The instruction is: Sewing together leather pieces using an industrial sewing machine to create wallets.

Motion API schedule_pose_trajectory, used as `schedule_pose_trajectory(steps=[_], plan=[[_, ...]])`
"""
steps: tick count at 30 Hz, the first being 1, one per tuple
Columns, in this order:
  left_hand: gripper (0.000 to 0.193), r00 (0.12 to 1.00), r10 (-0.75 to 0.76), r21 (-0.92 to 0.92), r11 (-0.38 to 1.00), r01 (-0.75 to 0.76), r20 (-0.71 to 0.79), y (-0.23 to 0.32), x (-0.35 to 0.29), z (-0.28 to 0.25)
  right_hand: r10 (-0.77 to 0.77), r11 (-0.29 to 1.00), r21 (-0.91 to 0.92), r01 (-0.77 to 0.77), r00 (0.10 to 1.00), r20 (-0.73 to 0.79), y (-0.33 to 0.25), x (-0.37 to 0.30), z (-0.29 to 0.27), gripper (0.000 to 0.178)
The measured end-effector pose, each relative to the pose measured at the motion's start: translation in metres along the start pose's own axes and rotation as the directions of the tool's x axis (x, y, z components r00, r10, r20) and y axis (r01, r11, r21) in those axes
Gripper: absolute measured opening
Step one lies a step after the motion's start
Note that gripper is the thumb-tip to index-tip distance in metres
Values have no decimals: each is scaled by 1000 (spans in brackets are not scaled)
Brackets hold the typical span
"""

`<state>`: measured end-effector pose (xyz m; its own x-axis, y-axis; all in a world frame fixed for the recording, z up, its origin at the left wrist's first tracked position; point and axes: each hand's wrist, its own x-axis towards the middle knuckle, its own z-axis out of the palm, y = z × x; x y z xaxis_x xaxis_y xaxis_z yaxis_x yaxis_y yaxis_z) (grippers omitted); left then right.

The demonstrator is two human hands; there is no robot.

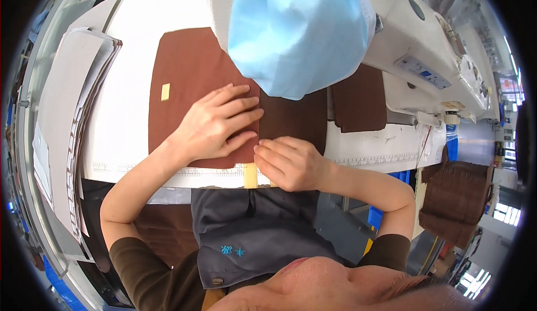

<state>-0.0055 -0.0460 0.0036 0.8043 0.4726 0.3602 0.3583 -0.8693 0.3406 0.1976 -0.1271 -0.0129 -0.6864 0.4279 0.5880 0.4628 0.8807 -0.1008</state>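
Observation:
A reddish-brown fabric panel [184, 64] lies flat on the white table, joined by or meeting a darker brown panel [296, 118] along a straight line. My left hand [218, 119] rests on the reddish-brown panel with its fingers apart, their tips near that line. Close by, my right hand [293, 162] has its fingers drawn together at the near edge of the darker panel, seemingly pinching it; the thumb is mostly hidden. Yellow tape [250, 176] sticks to the table edge between the hands. A small pale yellow patch [165, 92] sits on the left panel.
A white sewing machine [403, 42] stands at the far right, partly hidden by a light blue cloth-like thing [296, 36]. Another stack of dark brown pieces [358, 98] lies beneath its arm. Papers [72, 98] are piled left; brown fabric [453, 202] hangs right. A ruler strip [369, 153] borders the table.

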Motion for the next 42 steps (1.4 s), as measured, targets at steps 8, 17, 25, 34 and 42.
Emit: schedule_pose_trajectory(steps=[8,17,25,34,42], plan=[[26,998,24,-35,999,-26,-51,-3,2,1,-37,996,-78,32,997,-72,22,6,10,7],[26,1000,-7,-43,999,6,-12,-21,12,-8,29,995,-94,-33,999,-38,42,14,11,12],[32,988,152,-203,969,-142,35,-39,5,-13,57,981,-177,-81,989,-137,63,16,20,7],[26,986,156,-164,973,-162,-54,-53,20,-20,221,965,-146,-218,975,0,69,15,17,15],[22,990,130,-120,984,-135,-51,-75,27,-16,277,874,-448,-187,950,145,66,18,4,28]])
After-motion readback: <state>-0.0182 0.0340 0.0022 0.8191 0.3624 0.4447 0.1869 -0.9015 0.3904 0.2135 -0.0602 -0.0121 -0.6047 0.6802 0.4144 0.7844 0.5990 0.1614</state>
